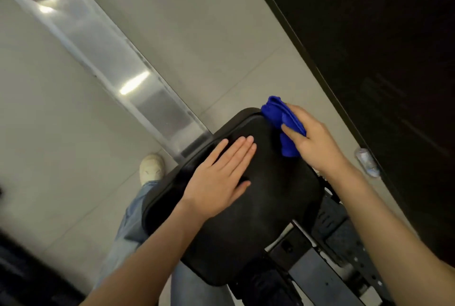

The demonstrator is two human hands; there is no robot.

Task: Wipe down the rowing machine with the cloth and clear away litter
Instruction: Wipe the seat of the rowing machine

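Left grip [216, 182] flat, fingers straight, on black seat [258, 219], mid frame. Right grip [312, 143] clenched round blue cloth [283, 121] at seat's upper-right edge. Risk: w/ hard push seat could roll on rail [110, 54]; cloth could slip off. Bottle [366, 161], right side, maybe forgotten.

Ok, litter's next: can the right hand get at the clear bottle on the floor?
Probably yes: the bottle lies on bare floor beside the right hand, nothing between, but its fingers grip the cloth.
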